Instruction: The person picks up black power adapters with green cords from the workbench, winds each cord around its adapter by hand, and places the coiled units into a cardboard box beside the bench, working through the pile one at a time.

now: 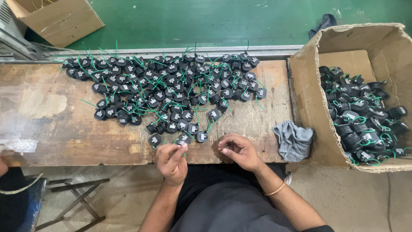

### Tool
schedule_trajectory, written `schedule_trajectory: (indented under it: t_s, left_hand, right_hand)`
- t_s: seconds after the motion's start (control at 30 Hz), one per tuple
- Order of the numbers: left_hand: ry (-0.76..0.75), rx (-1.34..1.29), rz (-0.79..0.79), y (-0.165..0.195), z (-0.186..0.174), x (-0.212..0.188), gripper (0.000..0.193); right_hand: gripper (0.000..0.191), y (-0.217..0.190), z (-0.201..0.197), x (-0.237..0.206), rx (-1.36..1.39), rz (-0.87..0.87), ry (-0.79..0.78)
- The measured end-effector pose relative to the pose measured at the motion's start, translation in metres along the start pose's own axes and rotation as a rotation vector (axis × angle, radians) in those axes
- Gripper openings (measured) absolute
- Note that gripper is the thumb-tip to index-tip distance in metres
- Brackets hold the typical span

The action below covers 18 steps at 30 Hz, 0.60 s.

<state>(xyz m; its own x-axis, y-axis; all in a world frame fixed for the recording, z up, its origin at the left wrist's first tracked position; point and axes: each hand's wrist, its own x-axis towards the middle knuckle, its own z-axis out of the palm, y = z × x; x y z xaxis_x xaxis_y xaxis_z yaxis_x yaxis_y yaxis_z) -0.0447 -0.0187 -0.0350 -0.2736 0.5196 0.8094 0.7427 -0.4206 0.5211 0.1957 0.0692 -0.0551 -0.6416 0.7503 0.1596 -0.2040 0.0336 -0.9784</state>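
Worn wooden bench [51, 129], dozens of black parts [171, 86], two cardboard boxes [309, 86], left hand [171, 161] grip clamped on green wire [184, 151], right hand [238, 150] curled empty.

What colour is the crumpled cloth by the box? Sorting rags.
Grey cloth, clearest in the head view.

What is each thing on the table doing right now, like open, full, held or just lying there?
Left hand: closed on a green wire.
Right hand: fingers curled, nothing visibly held.
Pile of black parts with green wires: loose on the wooden table.
Big cardboard box: open, partly filled with the same parts.
Grey cloth: crumpled.
Small cardboard box: open.
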Motion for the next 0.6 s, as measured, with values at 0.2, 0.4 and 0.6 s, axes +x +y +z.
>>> schedule_trajectory:
  t_s: [0.2,0.4,0.6]
  left_hand:
    - [-0.054,-0.433,0.001,0.030,0.030,0.011,0.036]
    - [-0.180,-0.460,0.106,0.043,0.051,0.026,0.034]
    - [-0.374,-0.502,0.108,0.038,0.036,0.028,0.028]
  right_hand:
    - [0.058,-0.015,0.006,0.000,0.073,0.007,-0.139]
    - [0.051,-0.024,0.002,0.000,-0.337,-0.077,-0.242]
    - [0.045,-0.010,-0.002,-0.004,-0.368,-0.081,-0.138]
